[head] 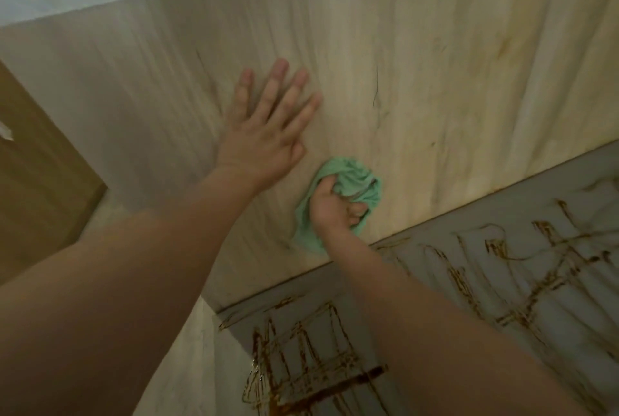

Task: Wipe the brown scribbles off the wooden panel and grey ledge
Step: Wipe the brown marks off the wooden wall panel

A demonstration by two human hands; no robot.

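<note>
Two grips are on one wooden panel. The right grip is curled tight round one bunched green cloth, pressing it to the panel. The left grip lies flat with fingers spread, just up-left of it. Below that cloth-holding grip runs one grey ledge, with two patches of brown scribbles.

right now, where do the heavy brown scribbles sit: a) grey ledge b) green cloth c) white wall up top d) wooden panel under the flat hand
a: thick brown scribbles cover the grey ledge, while the wooden panel around the left hand and green cloth shows only faint marks.
</note>
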